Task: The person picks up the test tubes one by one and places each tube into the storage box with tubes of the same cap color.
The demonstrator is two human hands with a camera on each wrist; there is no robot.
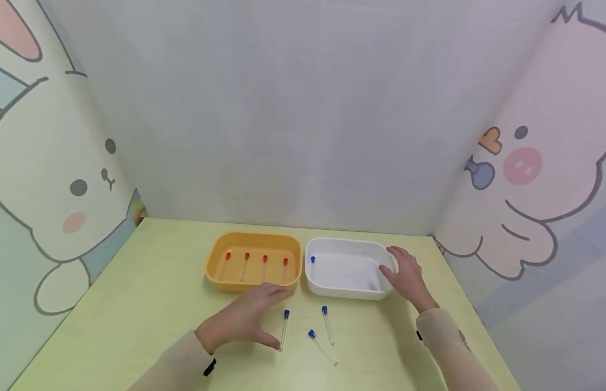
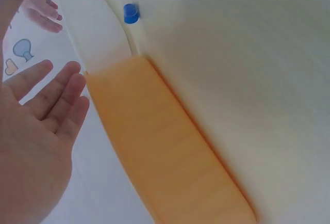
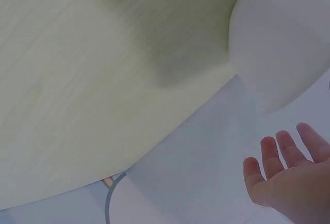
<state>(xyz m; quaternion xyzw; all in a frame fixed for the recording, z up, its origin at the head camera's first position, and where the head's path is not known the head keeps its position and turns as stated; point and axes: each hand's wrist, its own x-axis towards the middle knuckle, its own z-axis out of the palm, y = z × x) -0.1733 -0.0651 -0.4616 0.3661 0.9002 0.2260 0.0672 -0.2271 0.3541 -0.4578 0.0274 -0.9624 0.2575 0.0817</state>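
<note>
Three clear test tubes with blue caps lie on the table: one [image 1: 284, 330] beside my left thumb, a second [image 1: 328, 326] to its right, and a third [image 1: 323, 348] slanting nearer to me. My left hand [image 1: 244, 317] hovers with spread fingers and nothing in them, its fingertips over the front edge of the orange tray [image 1: 229, 286]. At the right end of the white tray [image 1: 344, 293], my right hand [image 1: 405, 277] holds its fingers apart, its thumb overlapping the rim. One blue-capped tube [image 1: 313, 266] lies at the left inside that tray.
Several red-capped tubes [image 1: 245, 266] lie in a row inside the orange tray. Both trays stand side by side toward the back of the pale yellow table [image 1: 151, 271]. A plain curtain [image 1: 283, 119] hangs behind, with cartoon-printed panels on both sides.
</note>
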